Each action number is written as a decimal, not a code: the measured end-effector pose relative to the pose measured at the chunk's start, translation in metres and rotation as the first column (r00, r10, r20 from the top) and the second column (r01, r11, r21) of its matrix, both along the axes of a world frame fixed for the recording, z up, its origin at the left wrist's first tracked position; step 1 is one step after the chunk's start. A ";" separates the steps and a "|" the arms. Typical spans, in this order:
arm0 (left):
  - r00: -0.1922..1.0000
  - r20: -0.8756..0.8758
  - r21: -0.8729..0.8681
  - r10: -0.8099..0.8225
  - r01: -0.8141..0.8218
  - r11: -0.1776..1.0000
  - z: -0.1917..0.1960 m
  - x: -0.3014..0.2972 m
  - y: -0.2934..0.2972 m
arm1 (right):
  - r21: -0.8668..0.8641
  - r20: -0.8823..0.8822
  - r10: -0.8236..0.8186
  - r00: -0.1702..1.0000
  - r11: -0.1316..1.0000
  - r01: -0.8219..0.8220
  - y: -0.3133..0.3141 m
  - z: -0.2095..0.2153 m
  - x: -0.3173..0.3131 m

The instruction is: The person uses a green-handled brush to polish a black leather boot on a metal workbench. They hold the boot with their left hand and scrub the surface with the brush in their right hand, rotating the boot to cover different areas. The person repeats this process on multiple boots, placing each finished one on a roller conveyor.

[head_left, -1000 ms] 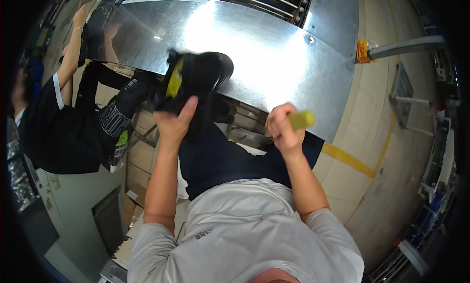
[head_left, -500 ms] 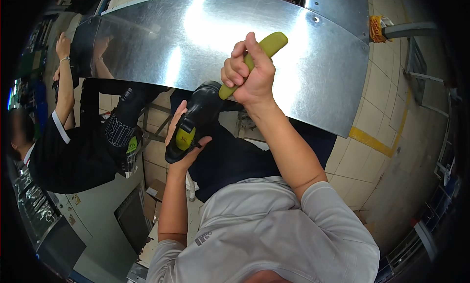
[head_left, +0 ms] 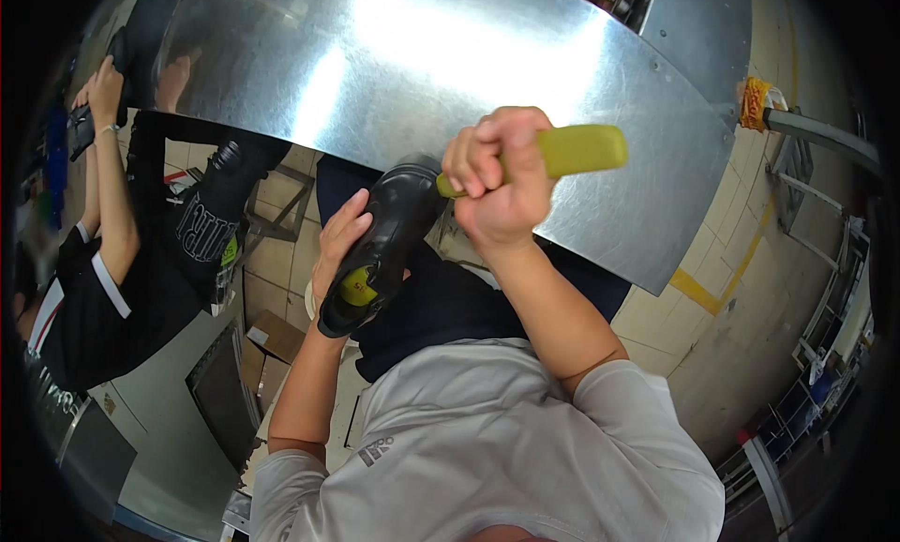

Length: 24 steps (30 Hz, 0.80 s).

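My left hand [head_left: 339, 237] grips a black shoe [head_left: 392, 223] from its left side and from below. The shoe's toe points away at the table's near edge, its opening with a yellow-green insole [head_left: 356, 284] faces me. In my right fist [head_left: 506, 172] is an olive-green flat bar [head_left: 592, 149] with rounded ends, its wider end sticking out to the right. The bar's other end is by the right side of the shoe's toe; I cannot tell whether they touch. Most of my left fingers are hidden under the shoe.
A shiny metal table [head_left: 272, 64] spans the front. To the left, a co-worker in a black shirt [head_left: 112, 298] works with a dark item in hand. Cardboard boxes [head_left: 272, 340] stand low on the left. A grey pipe [head_left: 816, 134] with orange wrapping juts in at the right.
My right hand has moved down and to the right, turning the bar from steeply slanted to nearly level. The shoe is still in my left hand, and the view has shifted slightly.
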State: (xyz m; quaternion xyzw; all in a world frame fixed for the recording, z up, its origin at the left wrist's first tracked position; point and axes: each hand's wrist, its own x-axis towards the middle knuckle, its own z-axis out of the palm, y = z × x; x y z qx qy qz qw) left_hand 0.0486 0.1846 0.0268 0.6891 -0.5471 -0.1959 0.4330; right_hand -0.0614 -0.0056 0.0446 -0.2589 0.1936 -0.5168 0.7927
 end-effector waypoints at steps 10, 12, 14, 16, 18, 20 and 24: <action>0.919 0.347 -0.087 -0.187 0.230 0.969 0.062 0.008 -0.054 | 0.103 0.009 0.072 0.997 0.992 -0.072 -0.048 0.016 -0.055; 0.892 0.403 -0.104 -0.207 0.269 0.957 0.063 0.003 -0.069 | 0.092 0.003 0.020 1.000 0.996 -0.020 -0.056 0.018 -0.078; 0.886 0.376 0.058 -0.272 0.270 0.961 0.068 -0.007 -0.083 | 0.110 0.010 -0.026 1.000 0.994 0.025 -0.062 0.016 -0.095; 0.909 0.315 0.035 -0.274 0.277 0.960 0.068 -0.009 -0.092 | 0.129 0.013 -0.035 0.999 0.991 0.033 -0.061 0.014 -0.102; 0.913 0.298 0.030 -0.278 0.282 0.959 0.064 -0.009 -0.095 | 0.124 0.004 -0.013 1.000 0.992 0.013 -0.064 0.013 -0.103; 0.903 0.325 0.039 -0.281 0.284 0.958 0.062 -0.003 -0.094 | 0.128 0.051 -0.031 0.998 0.991 0.025 -0.064 0.009 -0.094; 0.892 0.366 0.041 -0.266 0.270 0.962 0.059 -0.005 -0.089 | 0.150 0.105 -0.032 0.994 0.989 0.016 -0.068 0.003 -0.087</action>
